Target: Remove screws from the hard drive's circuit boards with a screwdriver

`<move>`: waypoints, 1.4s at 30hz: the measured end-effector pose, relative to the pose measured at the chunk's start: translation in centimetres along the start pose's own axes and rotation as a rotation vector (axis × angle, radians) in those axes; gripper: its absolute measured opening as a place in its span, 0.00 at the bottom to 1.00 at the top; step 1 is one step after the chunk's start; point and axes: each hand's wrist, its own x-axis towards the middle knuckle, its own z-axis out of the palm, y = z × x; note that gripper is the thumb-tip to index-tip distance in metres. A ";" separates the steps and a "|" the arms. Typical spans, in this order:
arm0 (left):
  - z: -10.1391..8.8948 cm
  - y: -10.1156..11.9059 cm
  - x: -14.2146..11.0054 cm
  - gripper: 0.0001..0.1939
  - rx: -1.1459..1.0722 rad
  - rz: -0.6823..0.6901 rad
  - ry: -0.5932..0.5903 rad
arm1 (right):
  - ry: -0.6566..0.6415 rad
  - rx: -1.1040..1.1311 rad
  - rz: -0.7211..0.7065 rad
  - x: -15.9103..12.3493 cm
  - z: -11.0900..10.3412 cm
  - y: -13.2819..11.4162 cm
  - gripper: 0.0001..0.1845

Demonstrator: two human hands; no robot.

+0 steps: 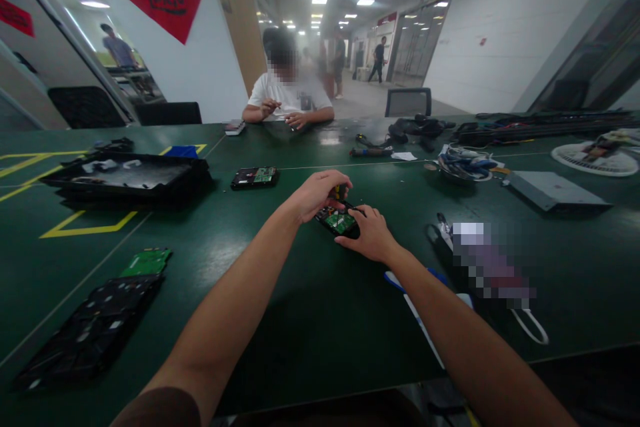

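In the middle of the table lies a hard drive (340, 220) with its green circuit board facing up. My left hand (323, 195) is over its far side, fingers closed around the yellow-and-black handle of a screwdriver (341, 191) pointing down at the board; its tip is hidden. From the right, my right hand (371, 235) grips the drive's edge, thumb at the near side and fingers at the far side. Another hard drive (255, 177) rests farther off to the left. Closer on the left are a green circuit board (147, 261) and several black drives (95, 327) side by side.
A black tray (130, 177) with small parts stands at left. On the right are a cable bundle (465, 163), a grey metal box (555, 190), a white fan grille (595, 159) and a lanyard badge (493, 263). Across the table sits a person (290, 93).
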 end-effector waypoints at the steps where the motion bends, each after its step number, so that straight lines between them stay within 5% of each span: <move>1: 0.0 0.1 0.0 0.08 0.025 0.010 0.014 | 0.004 0.001 -0.001 0.0 0.0 0.0 0.44; 10: -0.5 -0.2 0.4 0.09 -0.103 -0.086 0.026 | 0.062 -0.060 0.071 -0.1 0.2 -1.7 0.42; 17: -1.4 -0.1 0.5 0.12 0.080 0.013 0.081 | 0.078 -0.110 0.159 0.2 0.6 -3.3 0.46; 27: -1.7 -0.1 0.5 0.10 0.023 -0.034 0.070 | 0.053 0.038 -0.012 -0.5 -0.4 -1.1 0.26; 32: -2.1 -0.1 0.5 0.11 0.098 0.011 0.145 | 0.024 0.102 -0.020 -0.2 -0.4 0.3 0.23; 42: -2.6 0.0 0.7 0.10 -0.007 -0.048 0.099 | 0.027 0.151 -0.105 0.2 -0.7 0.8 0.19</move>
